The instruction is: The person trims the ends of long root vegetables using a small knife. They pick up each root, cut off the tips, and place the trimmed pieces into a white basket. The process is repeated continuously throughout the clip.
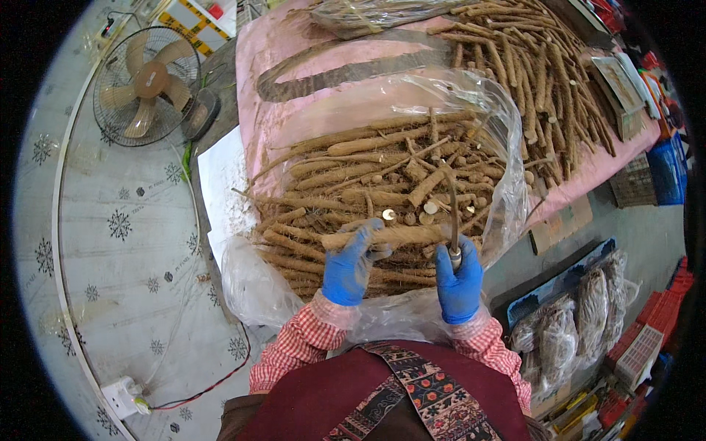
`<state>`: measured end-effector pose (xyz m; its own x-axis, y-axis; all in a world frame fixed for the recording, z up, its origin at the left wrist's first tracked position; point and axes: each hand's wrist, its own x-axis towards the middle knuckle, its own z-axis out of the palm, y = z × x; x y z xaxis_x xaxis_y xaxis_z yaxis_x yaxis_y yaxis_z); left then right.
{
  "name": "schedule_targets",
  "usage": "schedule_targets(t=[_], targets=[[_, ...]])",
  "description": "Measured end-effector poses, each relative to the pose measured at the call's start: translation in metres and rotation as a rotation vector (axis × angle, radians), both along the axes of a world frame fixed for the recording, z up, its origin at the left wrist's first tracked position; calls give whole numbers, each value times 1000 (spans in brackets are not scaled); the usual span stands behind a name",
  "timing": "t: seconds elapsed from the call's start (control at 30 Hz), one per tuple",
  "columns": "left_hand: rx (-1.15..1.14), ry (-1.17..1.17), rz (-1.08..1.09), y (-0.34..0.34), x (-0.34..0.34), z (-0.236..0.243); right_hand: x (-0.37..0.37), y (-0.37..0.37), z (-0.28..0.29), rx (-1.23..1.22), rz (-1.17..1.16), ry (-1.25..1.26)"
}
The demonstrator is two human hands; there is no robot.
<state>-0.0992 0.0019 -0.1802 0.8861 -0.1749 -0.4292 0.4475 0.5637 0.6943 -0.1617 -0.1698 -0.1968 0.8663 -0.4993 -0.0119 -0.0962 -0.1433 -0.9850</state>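
My left hand (347,270), in a soiled blue glove, is closed around a thick, hairy brown root (404,235) that lies crosswise toward my right hand (458,285). That hand, also gloved in blue, grips a narrow curved blade (454,202) by its metal-collared handle, the blade standing up near the root's right end. Beneath and beyond both hands, many similar roots (338,173), some showing pale cut ends, fill a wide clear plastic bag (507,184) on a pink-covered table (250,66).
Loose roots (551,88) are heaped at the back right. A fan (151,81) stands at the left, with a white power strip (121,397) low left. A blue tray (529,301) of plastic-wrapped bundles (559,323) and red crates (640,323) sit at lower right.
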Motion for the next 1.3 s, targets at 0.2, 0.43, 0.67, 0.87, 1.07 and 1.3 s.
schedule_targets(t=[0.2, 0.43, 0.67, 0.87, 1.07, 1.3], targets=[[34, 21, 36, 15, -4, -5, -3, 25, 17, -526, 125, 101], [-214, 165, 257, 43, 5, 8, -22, 29, -45, -335, 179, 397], [-319, 213, 167, 45, 12, 7, -13, 32, -16, -50, 119, 233], [-270, 170, 117, 40, 13, -2, -12, 32, 17, -34, 65, 240], [85, -127, -262, 26, 20, 13, -12, 15, 11, 322, -63, 249], [325, 110, -379, -23, 13, 9, -48, -1, 29, 496, -119, 284]])
